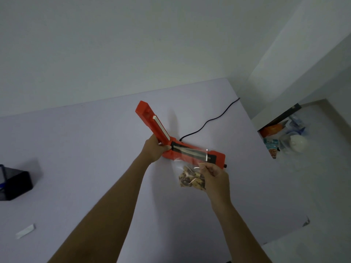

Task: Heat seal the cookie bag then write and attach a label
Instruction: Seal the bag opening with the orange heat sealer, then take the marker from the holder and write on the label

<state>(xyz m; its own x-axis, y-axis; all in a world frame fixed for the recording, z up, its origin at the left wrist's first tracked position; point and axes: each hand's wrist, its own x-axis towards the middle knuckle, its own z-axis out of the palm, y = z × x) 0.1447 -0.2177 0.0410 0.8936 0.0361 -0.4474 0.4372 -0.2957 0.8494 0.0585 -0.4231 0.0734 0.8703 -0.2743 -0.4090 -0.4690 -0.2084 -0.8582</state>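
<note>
An orange heat sealer [216, 156] lies on the pale table [95, 158], its lid arm [150, 118] raised and open. My left hand [154, 149] grips the sealer at the hinge end. A clear plastic bag [190, 168] holding brown cookies has its open top laid across the sealer's black sealing strip. My right hand [214, 174] pinches the bag's right edge just in front of the sealer. A white label strip [25, 231] lies at the table's front left.
The sealer's black cord [210, 119] runs to the table's far right edge. A black box [15, 182] stands at the left edge. On the floor to the right lie snack packets and a white bag [283, 137].
</note>
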